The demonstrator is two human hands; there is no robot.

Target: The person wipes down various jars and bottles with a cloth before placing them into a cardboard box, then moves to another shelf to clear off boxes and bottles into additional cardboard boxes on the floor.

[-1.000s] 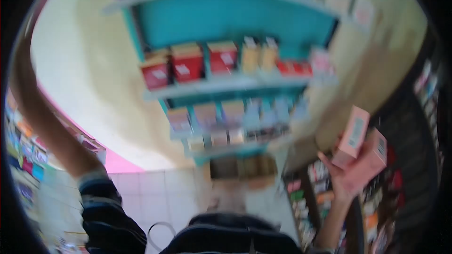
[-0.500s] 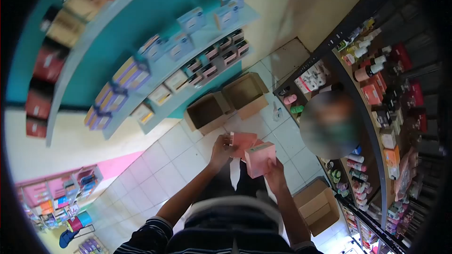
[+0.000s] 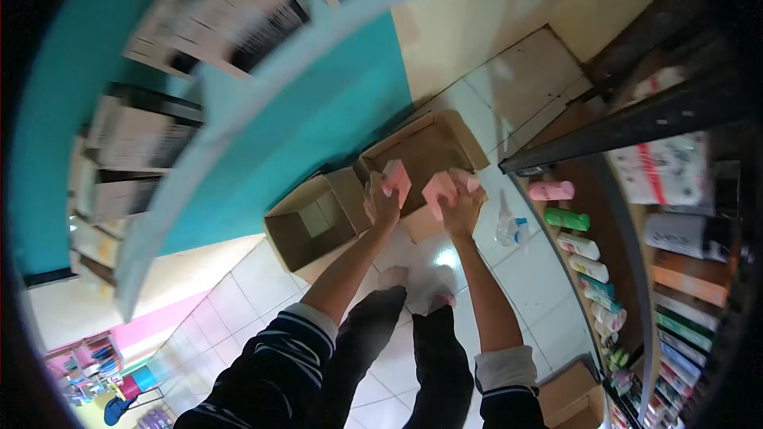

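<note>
My left hand (image 3: 382, 205) is closed around a small pink box (image 3: 397, 180), its fingers along the near side. To the right, my right hand (image 3: 462, 213) grips another pink box (image 3: 439, 193) from above, with a second pink shape at its fingertips. Both hands are over the near side of an open cardboard box (image 3: 465, 137), which overlaps them in this view. A second open cardboard box (image 3: 286, 226) stands to the left on the floor, its flaps spread.
A clear plastic bottle (image 3: 513, 230) lies on the tiled floor (image 3: 524, 286). A shelf of bottles (image 3: 584, 246) runs along the right. Boxed goods (image 3: 151, 139) fill the wall shelf on the left. Another cardboard box (image 3: 568, 397) sits at lower right.
The view has dropped closer to the floor. My hands, close together before, have reached forward and moved apart, each with pink packaging, to the cardboard box.
</note>
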